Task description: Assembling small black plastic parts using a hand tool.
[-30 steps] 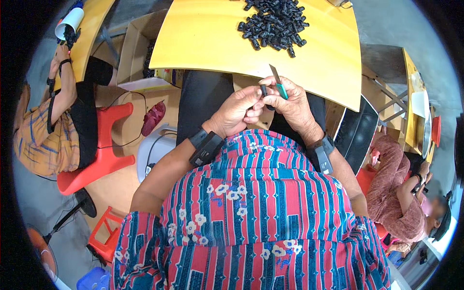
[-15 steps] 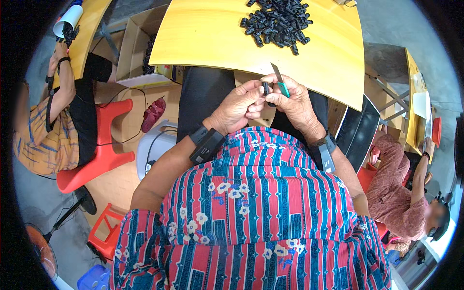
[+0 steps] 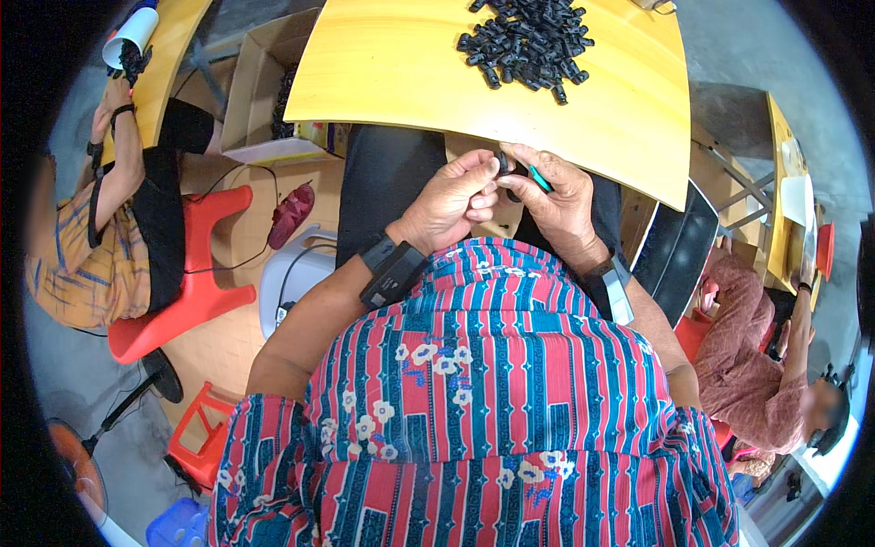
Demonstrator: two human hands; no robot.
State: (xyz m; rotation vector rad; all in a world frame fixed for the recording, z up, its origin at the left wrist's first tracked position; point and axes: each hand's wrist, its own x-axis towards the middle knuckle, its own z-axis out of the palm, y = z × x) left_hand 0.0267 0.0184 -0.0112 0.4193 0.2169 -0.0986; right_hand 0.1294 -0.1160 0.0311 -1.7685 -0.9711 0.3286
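Note:
In front of my lap, just below the table edge, both hands work close together. My left hand [image 3: 447, 199] pinches a small black plastic part [image 3: 501, 164] between thumb and fingertips. My right hand [image 3: 562, 202] is closed around a green-handled knife [image 3: 540, 178], its fingertips touching the same black part. Only the green handle stands out clearly; the blade is hard to make out. Beyond my hands, a heap of similar black plastic parts [image 3: 529, 50] lies on the yellow table [image 3: 392, 73].
A cardboard box [image 3: 251, 91] with dark pieces stands left of the table. Co-workers sit at both sides, one on a red chair [image 3: 214, 273] at left. On the floor are a dark red shoe [image 3: 291, 211], a cable and a red stool [image 3: 202, 433].
The knife has turned in my right hand: its blade, pointing up before, no longer shows plainly. My left hand keeps its pinch on the part.

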